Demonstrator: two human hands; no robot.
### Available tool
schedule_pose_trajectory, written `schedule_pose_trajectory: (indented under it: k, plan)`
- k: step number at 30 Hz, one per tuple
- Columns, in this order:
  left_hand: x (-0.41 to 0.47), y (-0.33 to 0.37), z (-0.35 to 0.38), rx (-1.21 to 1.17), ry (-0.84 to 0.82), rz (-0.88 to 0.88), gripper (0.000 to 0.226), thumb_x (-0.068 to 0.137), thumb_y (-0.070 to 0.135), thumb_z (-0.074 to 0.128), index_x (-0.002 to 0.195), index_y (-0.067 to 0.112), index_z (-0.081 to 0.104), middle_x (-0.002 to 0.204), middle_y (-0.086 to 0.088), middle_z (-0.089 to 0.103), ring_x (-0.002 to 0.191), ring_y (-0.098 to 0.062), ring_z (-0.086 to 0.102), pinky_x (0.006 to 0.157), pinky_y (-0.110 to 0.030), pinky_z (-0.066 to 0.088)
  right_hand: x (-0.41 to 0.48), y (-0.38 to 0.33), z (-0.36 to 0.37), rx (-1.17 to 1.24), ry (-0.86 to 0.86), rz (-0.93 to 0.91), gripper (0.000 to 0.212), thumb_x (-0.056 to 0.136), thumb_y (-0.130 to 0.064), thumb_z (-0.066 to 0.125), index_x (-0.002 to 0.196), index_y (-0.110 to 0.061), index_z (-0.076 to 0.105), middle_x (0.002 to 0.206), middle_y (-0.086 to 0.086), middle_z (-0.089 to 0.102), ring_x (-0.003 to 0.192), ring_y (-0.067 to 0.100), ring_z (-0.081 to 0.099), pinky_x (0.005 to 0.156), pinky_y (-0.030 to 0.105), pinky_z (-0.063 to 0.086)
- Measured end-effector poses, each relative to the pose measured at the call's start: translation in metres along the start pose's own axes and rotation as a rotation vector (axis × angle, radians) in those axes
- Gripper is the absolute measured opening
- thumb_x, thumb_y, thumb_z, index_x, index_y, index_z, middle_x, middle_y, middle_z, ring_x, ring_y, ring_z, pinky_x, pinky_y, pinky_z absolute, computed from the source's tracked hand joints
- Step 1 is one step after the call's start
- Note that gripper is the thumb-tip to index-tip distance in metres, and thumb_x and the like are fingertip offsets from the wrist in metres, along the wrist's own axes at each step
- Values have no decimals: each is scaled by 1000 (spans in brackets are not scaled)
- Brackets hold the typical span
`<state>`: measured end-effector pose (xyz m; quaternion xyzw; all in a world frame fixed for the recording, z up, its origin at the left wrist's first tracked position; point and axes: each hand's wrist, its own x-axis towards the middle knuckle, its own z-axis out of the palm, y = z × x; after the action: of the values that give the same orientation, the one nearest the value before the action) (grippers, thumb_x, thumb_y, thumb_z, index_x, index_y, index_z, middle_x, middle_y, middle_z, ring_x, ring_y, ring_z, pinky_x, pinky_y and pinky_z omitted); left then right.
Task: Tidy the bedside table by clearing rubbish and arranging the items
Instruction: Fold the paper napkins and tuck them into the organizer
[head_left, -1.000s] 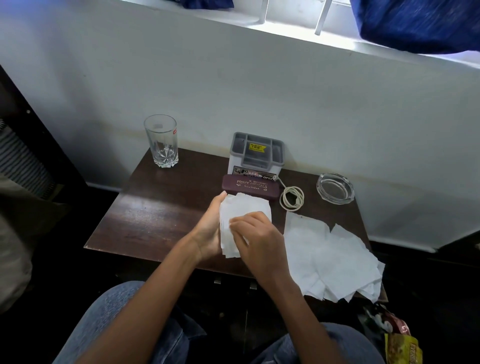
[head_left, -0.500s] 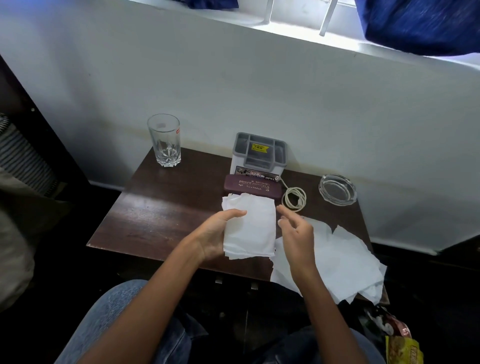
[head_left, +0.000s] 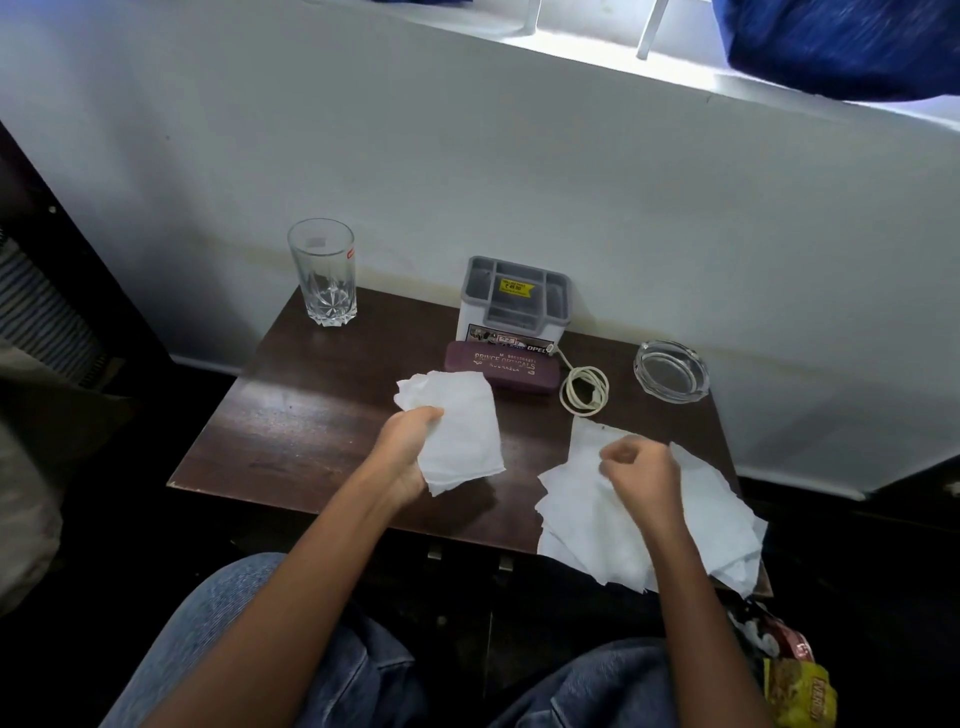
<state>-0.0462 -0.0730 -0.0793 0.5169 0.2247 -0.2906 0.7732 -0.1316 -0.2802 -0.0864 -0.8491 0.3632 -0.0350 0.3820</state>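
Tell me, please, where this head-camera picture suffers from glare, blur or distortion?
Head view: the window ledge is blown out white; the right hand is motion-blurred above the loose tissues; wide-angle bending curves the wall; the glass and table stay sharp.

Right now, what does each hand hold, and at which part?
The left hand holds a stack of white paper tissues by its lower left edge. The right hand pinches the loose white tissues lying on the table; its grip is blurred.
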Motion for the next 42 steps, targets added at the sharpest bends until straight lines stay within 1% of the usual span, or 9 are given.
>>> schedule_pose_trajectory:
  k: [4,10,15,24,27,31,34,38,42]
  plan:
    - [2,-2,0,0,14,-7,12,95,6,44,105,5,49,87,-12,62,78,-28,60,83,-46,48,-3,-3,18,-164,-193,-43,13,71,-13,73,68,-16,61,75,1,61,80,23,62,72,34,49]
    - [1,-3,1,10,2,-31,13,95,5,43,88,6,54,84,-12,63,74,-27,61,65,-39,50,-5,-7,33,-228,-199,-81,19,73,-21,72,68,-17,55,80,0,59,82,24,59,65,28,42]
    - [-1,-3,1,22,-10,-27,14,95,4,43,85,7,53,85,-12,63,75,-28,61,69,-41,50,-4,-8,33,-202,-182,-80,20,77,-16,70,62,-19,58,74,1,62,81,24,62,70,33,48]
    - [-2,-2,2,46,-26,-39,10,94,6,46,89,5,54,84,-12,63,74,-27,61,69,-38,50,-11,-15,-4,358,-132,33,7,80,-4,66,76,0,70,74,7,66,65,18,57,56,25,42]
    - [-4,-2,2,49,-72,-93,15,94,11,48,105,4,55,89,-13,65,78,-29,63,67,-39,51,-14,-18,-6,496,16,13,10,82,-4,63,73,-4,68,71,7,63,70,19,58,60,26,45]
    - [-5,-2,3,38,-153,-147,25,95,25,47,110,8,58,94,-13,69,85,-30,65,74,-40,52,-26,-38,-3,507,231,-224,10,82,-7,65,72,-5,67,68,0,64,66,6,55,67,21,45]
    - [-6,-2,7,18,-226,-143,33,96,33,41,100,10,64,84,-10,72,78,-26,68,75,-36,50,-42,-55,11,405,170,-493,11,82,-1,65,79,-11,70,76,-11,66,75,6,60,67,16,48]
    - [-7,-3,13,-27,-327,-112,44,96,42,32,83,15,64,76,-6,67,64,-18,65,69,-30,47,-58,-61,46,138,91,-818,11,80,-8,63,84,-12,72,89,-3,72,88,15,63,72,29,53]
    - [-3,-3,9,-26,-330,-106,59,94,57,29,92,13,69,79,-7,73,70,-18,69,71,-29,52,-64,-59,63,-52,75,-981,11,80,-12,62,82,-11,73,82,0,73,83,17,66,64,35,56]
